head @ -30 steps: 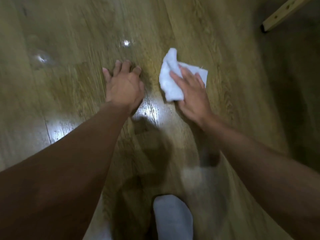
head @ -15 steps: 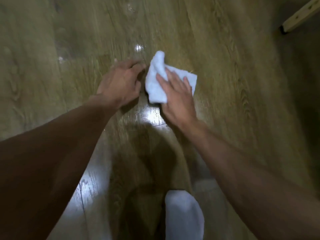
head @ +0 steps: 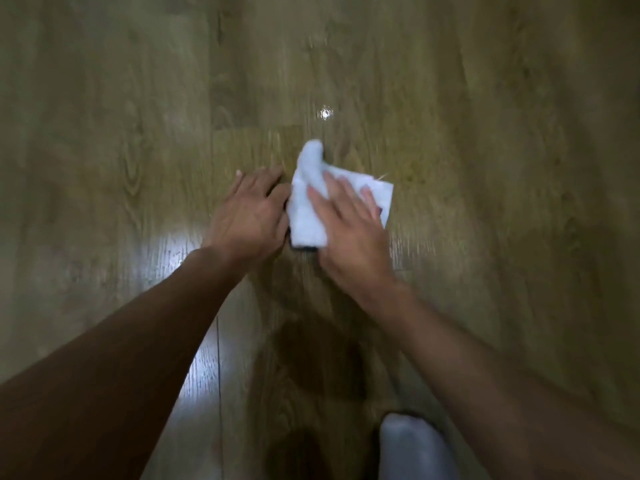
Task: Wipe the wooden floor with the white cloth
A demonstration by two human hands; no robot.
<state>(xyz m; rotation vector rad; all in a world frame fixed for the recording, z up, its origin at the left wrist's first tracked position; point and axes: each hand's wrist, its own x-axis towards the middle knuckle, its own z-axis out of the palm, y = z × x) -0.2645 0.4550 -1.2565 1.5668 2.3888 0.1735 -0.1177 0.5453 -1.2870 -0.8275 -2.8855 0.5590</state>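
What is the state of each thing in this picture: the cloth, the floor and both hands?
white crumpled cloth: bunched, lying on the floor, pressed under the right hand
glossy wooden plank floor: shiny, reflecting light
right hand: palm down, fingers spread flat on the cloth
left hand: palm down flat on the floor, right beside the cloth's left edge; contact unclear
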